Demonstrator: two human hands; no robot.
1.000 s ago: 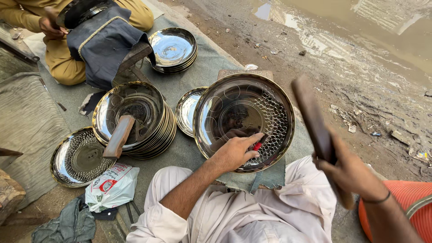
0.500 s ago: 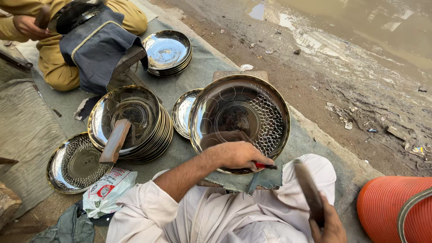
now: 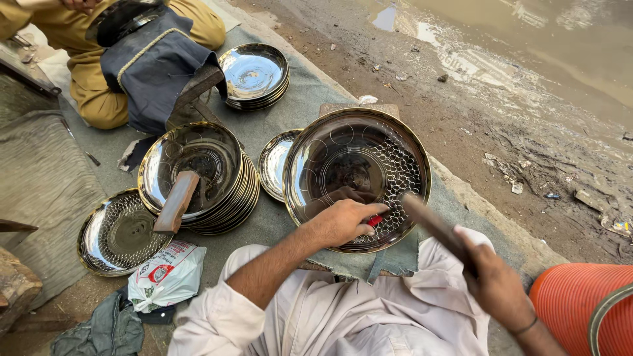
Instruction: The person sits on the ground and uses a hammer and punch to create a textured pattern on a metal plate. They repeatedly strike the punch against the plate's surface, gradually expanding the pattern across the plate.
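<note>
**Punch on tray, hammer in hand**

My left hand [image 3: 343, 221] pinches a red-tipped punch [image 3: 374, 221] against the shiny round steel tray [image 3: 356, 175], part-dimpled on its right side. My right hand [image 3: 498, 283] is closed on a wooden-handled hammer [image 3: 432, 224], its head just beside the punch. The tray lies on a grey cloth [image 3: 297, 109].

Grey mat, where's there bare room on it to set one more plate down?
Barest: the grey mat strip between the far plate stack and the big patterned plate. A smaller patch lies before the near stack. Crowded around the left hand, right hand and wooden mallet.
</note>
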